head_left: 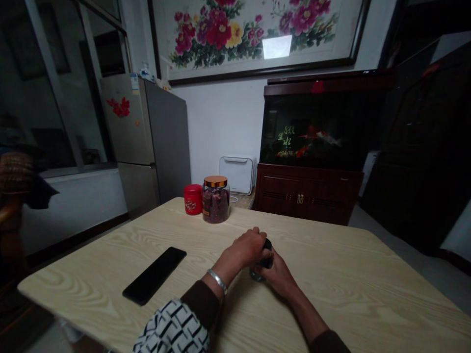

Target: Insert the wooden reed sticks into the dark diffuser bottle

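Both my hands meet near the middle of the light wooden table (331, 274). My left hand (247, 247) is closed over the dark top of a small object (265, 255), and a silver bracelet sits on that wrist. My right hand (277, 272) is wrapped around the object's lower part from below and the right. The hands cover most of it, so I cannot make out what it is; it looks like a small dark bottle or jar with a cap.
A black phone (154, 274) lies flat at the left of the table. A red tin (193, 199) and a glass jar with a copper lid (215, 199) stand at the far edge. Beyond are a fridge (147, 142), a white box and a fish tank (312, 130) on a cabinet.
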`<state>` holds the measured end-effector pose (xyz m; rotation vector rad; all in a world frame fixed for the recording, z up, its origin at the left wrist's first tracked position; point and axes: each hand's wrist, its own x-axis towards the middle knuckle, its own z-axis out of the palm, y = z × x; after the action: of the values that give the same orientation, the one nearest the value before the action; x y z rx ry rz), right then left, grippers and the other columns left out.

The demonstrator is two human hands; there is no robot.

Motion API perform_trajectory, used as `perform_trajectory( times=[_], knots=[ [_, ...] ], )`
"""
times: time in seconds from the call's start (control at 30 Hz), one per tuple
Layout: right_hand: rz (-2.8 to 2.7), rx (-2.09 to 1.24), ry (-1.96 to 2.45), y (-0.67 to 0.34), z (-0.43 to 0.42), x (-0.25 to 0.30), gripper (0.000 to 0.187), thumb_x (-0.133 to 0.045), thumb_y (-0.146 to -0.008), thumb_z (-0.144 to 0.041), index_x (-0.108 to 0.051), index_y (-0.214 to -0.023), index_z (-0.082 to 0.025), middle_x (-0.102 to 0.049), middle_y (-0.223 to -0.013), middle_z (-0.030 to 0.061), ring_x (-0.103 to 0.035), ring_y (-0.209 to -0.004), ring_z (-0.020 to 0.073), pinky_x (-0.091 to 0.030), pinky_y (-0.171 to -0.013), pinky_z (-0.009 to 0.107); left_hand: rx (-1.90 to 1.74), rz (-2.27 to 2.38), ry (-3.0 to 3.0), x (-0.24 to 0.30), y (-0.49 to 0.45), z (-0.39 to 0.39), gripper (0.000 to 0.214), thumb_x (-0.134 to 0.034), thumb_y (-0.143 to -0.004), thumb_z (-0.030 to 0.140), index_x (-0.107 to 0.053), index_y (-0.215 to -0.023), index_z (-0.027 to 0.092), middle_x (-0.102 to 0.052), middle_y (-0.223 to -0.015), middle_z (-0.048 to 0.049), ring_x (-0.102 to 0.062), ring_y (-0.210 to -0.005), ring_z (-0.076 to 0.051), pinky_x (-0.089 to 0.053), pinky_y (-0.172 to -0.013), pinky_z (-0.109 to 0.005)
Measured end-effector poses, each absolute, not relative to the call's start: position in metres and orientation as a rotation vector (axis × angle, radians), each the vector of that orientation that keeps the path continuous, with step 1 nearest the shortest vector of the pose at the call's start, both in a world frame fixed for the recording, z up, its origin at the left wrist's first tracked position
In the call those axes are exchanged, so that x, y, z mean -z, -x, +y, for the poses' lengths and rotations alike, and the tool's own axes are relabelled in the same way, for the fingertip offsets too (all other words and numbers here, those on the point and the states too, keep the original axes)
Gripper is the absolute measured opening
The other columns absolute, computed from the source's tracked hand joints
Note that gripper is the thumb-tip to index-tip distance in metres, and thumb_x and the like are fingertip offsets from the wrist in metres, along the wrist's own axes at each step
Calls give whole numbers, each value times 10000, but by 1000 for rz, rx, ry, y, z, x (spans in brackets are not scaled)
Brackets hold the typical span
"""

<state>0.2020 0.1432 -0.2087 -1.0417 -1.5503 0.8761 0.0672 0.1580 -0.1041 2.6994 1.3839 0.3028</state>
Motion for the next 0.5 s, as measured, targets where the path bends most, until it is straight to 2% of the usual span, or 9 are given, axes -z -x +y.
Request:
perform_trajectory(
  times=[0.1,0.17,0.23,0.3,0.33,0.4,0.43,0.5],
  knots=[
    [-1600,-822,1091,-199,143,210,403,-741,-654,-307,-612,-1016,-185,-690,-967,51,-628,-898,247,-491,-816,367,-307,1702,-2653,100,-71,148,690,-407,-806,706,-570,-1113,109,-639,-991,-171,-632,-943,-325,-483,-826,-427],
    [-1627,-829,1092,-199,144,211,395,-744,-658,-314,-621,-1007,-177,-693,-953,55,-634,-869,241,-498,-791,362,-276,1738,-2644,97,-68,147,767,-393,-769,763,-559,-1147,116,-652,-984,-176,-617,-981,-349,-465,-855,-470],
    [-1618,-817,1073,-201,144,214,482,-747,-656,-308,-593,-1093,-175,-689,-1001,65,-635,-878,236,-501,-794,363,-260,1567,-2722,94,-61,150,808,-522,-709,739,-495,-1270,158,-596,-1182,-181,-550,-1116,-364,-444,-907,-483],
    [-1588,-771,1083,-202,146,216,588,-747,-654,-306,-536,-1187,-176,-672,-1075,80,-629,-927,239,-498,-823,373,-193,1215,-2834,92,-54,156,860,-695,-648,589,-397,-1376,241,-459,-1387,-138,-465,-1237,-336,-429,-960,-437],
    [-1585,-755,1103,-203,147,217,599,-747,-654,-310,-528,-1195,-173,-667,-1090,85,-626,-945,245,-495,-834,378,-138,1035,-2870,91,-53,159,840,-734,-646,483,-387,-1384,283,-431,-1420,-103,-457,-1253,-301,-425,-976,-393],
    [-1591,-753,1139,-203,148,218,583,-756,-646,-319,-543,-1168,-171,-668,-1088,86,-623,-960,253,-493,-842,382,-70,874,-2899,90,-54,161,655,-695,-708,334,-466,-1321,323,-495,-1364,-56,-516,-1198,-239,-435,-960,-326],
    [-1586,-769,1140,-203,148,218,585,-763,-640,-322,-544,-1164,-178,-670,-1083,79,-625,-958,253,-496,-837,380,-67,927,-2902,89,-57,161,549,-657,-744,329,-514,-1274,315,-544,-1302,-57,-558,-1141,-232,-452,-930,-323],
    [-1561,-812,1110,-202,147,217,623,-783,-621,-318,-530,-1178,-200,-674,-1072,60,-628,-945,244,-503,-827,372,-93,1223,-2875,86,-64,159,470,-581,-795,452,-560,-1221,257,-614,-1178,-105,-614,-1038,-272,-485,-859,-373]
  ],
)
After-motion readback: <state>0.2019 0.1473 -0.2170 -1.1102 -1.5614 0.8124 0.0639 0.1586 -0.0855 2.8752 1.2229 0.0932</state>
